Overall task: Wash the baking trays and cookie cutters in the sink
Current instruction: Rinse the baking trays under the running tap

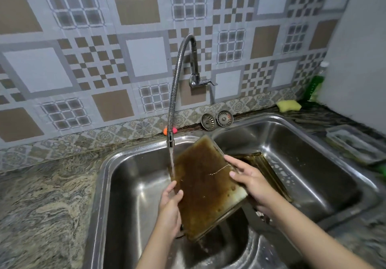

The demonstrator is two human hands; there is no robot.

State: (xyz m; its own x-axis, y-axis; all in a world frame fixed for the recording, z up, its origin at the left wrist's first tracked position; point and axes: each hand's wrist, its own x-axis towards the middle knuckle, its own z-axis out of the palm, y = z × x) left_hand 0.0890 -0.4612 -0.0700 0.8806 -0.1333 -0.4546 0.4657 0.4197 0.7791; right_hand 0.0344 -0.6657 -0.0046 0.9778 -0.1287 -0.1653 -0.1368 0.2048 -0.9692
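The left hand (170,204) is gripping the near left edge of a brown-stained baking tray (205,187), thumb curled onto its upper face and the fingers going behind it. The right hand (252,183) is holding the tray's right edge, its fingers lying across the top face and the thumb out of sight behind the rim. The tray is being held tilted over the left basin (133,195) of a steel double sink — its far end raised, its near corner dipping low, with brownish water running off that corner.

A second baking tray (263,166) is leaning in the right basin (313,164), just beyond the right hand, largely hidden by the first.

Water is falling from the nozzle of a flexible metal faucet (174,93) and striking the held tray's left edge, close to the left fingers.

Farther back, two round sink strainers (217,120) are propped against the patterned wall tiles (83,60). To the right, a yellow sponge (289,106) is lying on the stone counter (41,195) — a green bottle (315,89) is standing in the corner behind it.
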